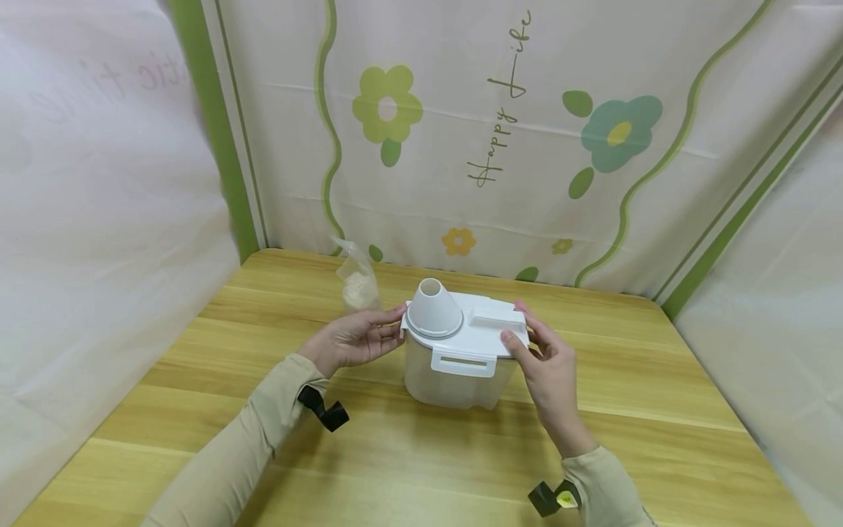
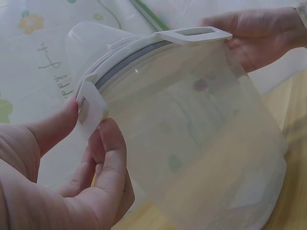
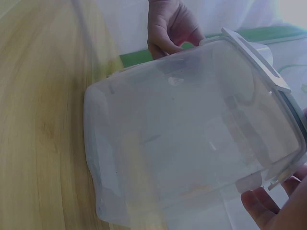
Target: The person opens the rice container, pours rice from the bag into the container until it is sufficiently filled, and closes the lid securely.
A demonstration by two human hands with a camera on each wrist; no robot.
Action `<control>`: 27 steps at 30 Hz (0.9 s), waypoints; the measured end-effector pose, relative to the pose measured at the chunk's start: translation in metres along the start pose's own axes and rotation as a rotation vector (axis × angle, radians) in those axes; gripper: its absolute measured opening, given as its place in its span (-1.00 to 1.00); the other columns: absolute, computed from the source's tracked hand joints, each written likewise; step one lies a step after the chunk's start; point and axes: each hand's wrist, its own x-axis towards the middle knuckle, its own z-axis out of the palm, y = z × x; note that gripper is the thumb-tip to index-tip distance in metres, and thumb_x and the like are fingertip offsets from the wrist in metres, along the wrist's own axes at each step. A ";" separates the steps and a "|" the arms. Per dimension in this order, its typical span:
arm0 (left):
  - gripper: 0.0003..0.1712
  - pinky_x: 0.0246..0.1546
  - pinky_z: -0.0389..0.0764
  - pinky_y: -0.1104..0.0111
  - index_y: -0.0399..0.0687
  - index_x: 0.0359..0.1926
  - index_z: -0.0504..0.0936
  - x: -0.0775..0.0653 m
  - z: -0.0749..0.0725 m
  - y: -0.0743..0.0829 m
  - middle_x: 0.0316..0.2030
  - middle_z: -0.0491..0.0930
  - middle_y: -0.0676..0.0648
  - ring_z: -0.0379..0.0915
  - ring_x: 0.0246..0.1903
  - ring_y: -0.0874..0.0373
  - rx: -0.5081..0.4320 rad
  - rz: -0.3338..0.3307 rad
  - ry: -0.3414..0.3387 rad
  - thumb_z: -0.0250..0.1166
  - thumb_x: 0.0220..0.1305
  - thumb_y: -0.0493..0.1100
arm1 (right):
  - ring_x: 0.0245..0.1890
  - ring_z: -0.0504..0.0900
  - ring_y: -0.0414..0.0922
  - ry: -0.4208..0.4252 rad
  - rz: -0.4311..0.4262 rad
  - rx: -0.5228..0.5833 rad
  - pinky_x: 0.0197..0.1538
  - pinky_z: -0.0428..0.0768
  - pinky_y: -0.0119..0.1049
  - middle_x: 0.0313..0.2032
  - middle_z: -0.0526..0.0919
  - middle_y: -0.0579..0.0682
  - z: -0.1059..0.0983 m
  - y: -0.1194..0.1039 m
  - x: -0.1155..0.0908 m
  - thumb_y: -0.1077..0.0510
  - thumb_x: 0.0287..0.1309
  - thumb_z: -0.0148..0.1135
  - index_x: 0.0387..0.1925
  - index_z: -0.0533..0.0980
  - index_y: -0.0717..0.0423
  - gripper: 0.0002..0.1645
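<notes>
A translucent storage container (image 1: 454, 384) stands on the table with a white lid (image 1: 484, 322) on top. The lid carries a cone-shaped cap (image 1: 436, 311) at its left and a raised handle at its right. My left hand (image 1: 356, 339) pinches the left side latch (image 2: 92, 110) between thumb and fingers. My right hand (image 1: 552, 369) grips the lid's right end, thumb on top and fingers round the far side. A front latch (image 1: 463, 362) sticks outward from the lid. Through the cloudy walls the container (image 3: 182, 129) shows no contents.
A clear plastic bag (image 1: 360, 290) with white, grainy contents stands behind the left hand. The wooden table (image 1: 421, 468) ends at a printed curtain (image 1: 428, 190) at the back, with curtain walls at both sides. Black straps (image 1: 323, 410) hang at the wrists.
</notes>
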 end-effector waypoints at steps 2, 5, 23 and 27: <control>-0.89 -0.03 0.59 0.36 -0.22 -0.15 0.69 0.000 0.000 0.000 -0.15 0.62 -0.16 0.57 -0.16 0.08 -0.003 0.002 0.000 0.29 0.33 -0.34 | 0.02 0.55 -0.01 0.001 -0.001 0.000 -0.07 0.60 -0.39 0.24 0.52 -0.05 0.000 0.000 0.000 0.21 0.18 0.40 0.15 0.59 0.15 -0.53; -0.88 -0.04 0.59 0.36 -0.22 -0.14 0.69 0.000 0.000 0.000 -0.15 0.62 -0.15 0.57 -0.17 0.08 -0.004 0.006 0.002 0.28 0.33 -0.34 | 0.03 0.55 -0.01 0.001 -0.002 0.003 -0.06 0.60 -0.39 0.23 0.53 -0.07 0.000 0.001 0.000 0.22 0.18 0.40 0.14 0.59 0.15 -0.53; -0.86 -0.05 0.60 0.35 -0.21 -0.17 0.70 0.001 0.000 -0.001 -0.16 0.64 -0.14 0.57 -0.17 0.08 0.004 0.002 0.013 0.20 0.40 -0.34 | 0.02 0.53 -0.02 0.005 0.016 -0.013 -0.07 0.59 -0.40 0.23 0.53 -0.09 0.000 0.000 0.000 0.20 0.18 0.41 0.15 0.59 0.13 -0.52; -0.85 -0.04 0.60 0.34 -0.20 -0.18 0.71 0.001 0.000 -0.001 -0.16 0.65 -0.14 0.59 -0.17 0.08 0.010 0.005 0.017 0.20 0.40 -0.34 | 0.01 0.54 -0.02 0.004 0.017 -0.015 -0.08 0.60 -0.40 0.22 0.53 -0.12 0.000 0.000 -0.001 0.20 0.18 0.41 0.15 0.59 0.12 -0.52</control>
